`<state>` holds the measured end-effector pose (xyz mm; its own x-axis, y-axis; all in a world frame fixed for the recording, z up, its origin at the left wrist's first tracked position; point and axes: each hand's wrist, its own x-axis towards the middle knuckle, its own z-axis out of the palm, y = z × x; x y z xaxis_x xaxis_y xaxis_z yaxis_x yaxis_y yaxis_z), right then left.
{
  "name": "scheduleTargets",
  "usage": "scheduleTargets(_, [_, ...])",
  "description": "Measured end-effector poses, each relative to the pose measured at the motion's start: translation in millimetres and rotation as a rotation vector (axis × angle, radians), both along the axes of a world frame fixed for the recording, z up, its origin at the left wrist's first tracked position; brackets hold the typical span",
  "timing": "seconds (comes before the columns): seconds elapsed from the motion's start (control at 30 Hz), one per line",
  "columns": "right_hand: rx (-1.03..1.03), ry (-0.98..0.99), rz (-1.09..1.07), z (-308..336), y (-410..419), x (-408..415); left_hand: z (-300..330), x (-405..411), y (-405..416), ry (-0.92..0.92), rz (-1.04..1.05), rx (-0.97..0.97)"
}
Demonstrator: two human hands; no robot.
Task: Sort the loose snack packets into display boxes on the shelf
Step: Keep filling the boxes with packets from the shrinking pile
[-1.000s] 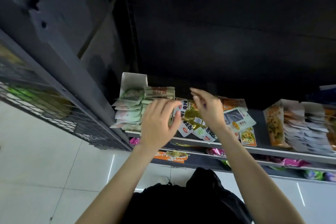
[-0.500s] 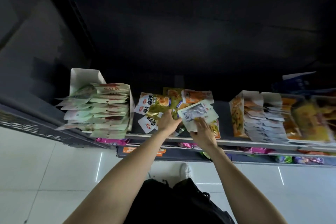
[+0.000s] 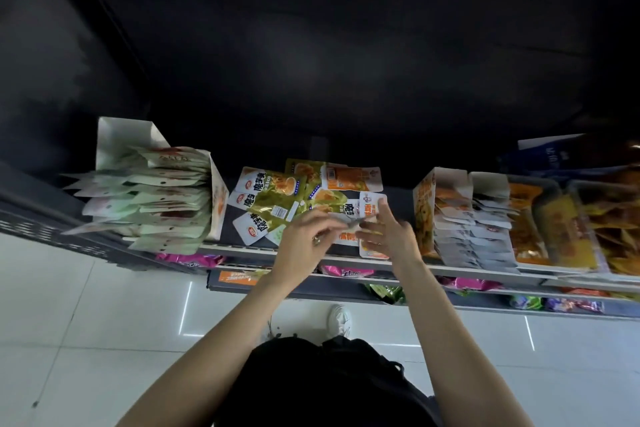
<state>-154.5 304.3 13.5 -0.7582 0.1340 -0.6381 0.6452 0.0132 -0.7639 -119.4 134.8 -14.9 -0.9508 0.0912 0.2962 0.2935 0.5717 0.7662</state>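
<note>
Loose snack packets lie heaped mid-shelf: green-gold ones point(image 3: 277, 198), an orange one point(image 3: 353, 178) and a white-orange one point(image 3: 372, 203). My left hand point(image 3: 306, 243) and my right hand point(image 3: 393, 237) meet just above the heap's front. Between them is a thin grey-white packet point(image 3: 349, 221), seen edge-on. My left fingers pinch one end and my right thumb and fingers touch the other. A white display box point(image 3: 121, 139) at the left is packed with pale green packets point(image 3: 156, 194). An orange display box point(image 3: 424, 204) at the right holds grey-white packets point(image 3: 467, 232).
Clear tubs of yellow snacks point(image 3: 561, 229) stand to the far right. The shelf's front rail point(image 3: 242, 250) runs below my hands. Lower shelves hold pink packets point(image 3: 190, 258) and an orange packet point(image 3: 235, 277). White floor tiles and my shoe point(image 3: 341, 319) are underneath.
The grey-white packet that my right hand held flat over the heap now stands edge-on between both hands. My left hand has come off the green packets to meet it.
</note>
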Motion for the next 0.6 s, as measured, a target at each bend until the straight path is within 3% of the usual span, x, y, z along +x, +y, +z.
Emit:
scheduleTargets(0.13, [-0.064,0.148,0.075,21,0,0,5,25,-16,0.363,-0.281,-0.280])
scheduleTargets(0.27, [-0.012,0.292,0.186,32,-19,2,0,35,-40,0.373,-0.267,-0.365])
scheduleTargets(0.43, [0.281,0.488,0.324,41,-43,3,4,32,-67,0.325,-0.238,-0.470])
scheduleTargets(0.5, [0.261,0.594,0.277,53,-50,2,16,29,-85,0.289,-0.158,-0.483])
scheduleTargets(0.6, [0.096,0.729,0.216,76,-68,-1,48,25,-126,0.321,0.176,-0.375])
